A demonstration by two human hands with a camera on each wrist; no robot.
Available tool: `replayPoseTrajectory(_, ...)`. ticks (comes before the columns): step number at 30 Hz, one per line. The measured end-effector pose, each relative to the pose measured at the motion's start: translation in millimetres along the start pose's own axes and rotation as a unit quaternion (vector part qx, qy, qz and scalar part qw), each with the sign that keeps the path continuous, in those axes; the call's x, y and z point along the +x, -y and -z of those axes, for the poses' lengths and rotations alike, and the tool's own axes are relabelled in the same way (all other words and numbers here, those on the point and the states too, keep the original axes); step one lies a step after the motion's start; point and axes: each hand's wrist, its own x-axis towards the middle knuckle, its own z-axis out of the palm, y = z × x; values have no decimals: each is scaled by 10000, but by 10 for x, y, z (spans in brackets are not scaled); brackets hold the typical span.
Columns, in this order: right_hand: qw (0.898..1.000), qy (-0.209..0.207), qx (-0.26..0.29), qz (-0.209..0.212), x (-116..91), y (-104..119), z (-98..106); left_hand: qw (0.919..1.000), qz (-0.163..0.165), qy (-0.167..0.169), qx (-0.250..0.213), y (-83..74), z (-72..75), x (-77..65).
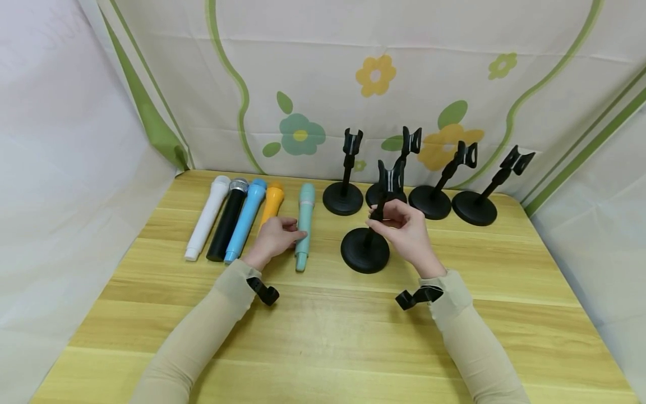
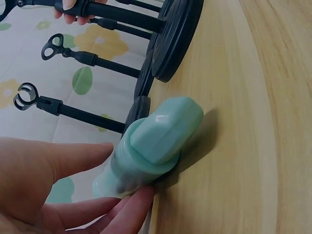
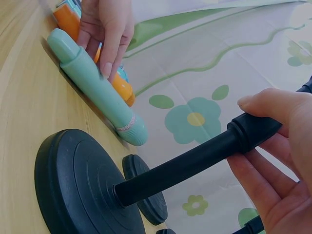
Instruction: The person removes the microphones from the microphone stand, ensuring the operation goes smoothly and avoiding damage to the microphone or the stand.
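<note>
In the head view my left hand is at a mint-green microphone lying on the wooden table. The left wrist view has the thumb on one side of the microphone's lower end and the fingers on the other. My right hand pinches the upper post of a black desktop microphone stand, thumb and fingertips around its collar. The stand's round base is low at the tabletop, and its forked clip points up with nothing in it.
Left of the green microphone lie an orange microphone, a blue one, a black one and a white one. Several more black stands line the table's back edge, before a flowered curtain.
</note>
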Motion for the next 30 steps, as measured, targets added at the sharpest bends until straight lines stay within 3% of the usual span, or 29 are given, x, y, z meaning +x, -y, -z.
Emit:
replayPoseTrajectory(5, 10000, 5, 14, -10, 3, 2, -4, 9998, -116, -134, 92, -18, 9, 2)
replayPoseTrajectory(10, 10000, 22, 76, -12, 2, -3, -5, 9977, -517, -352, -266, -91, 58, 11)
replayPoseTrajectory(19, 10000, 29, 80, 18, -3, -5, 4, 9847, -1338, -768, -810, -484, 124, -104)
replayPoseTrajectory(30, 9999, 56, 115, -40, 2, -10, 11, 9632, -2275, -603, -1299, -931, 18, -312)
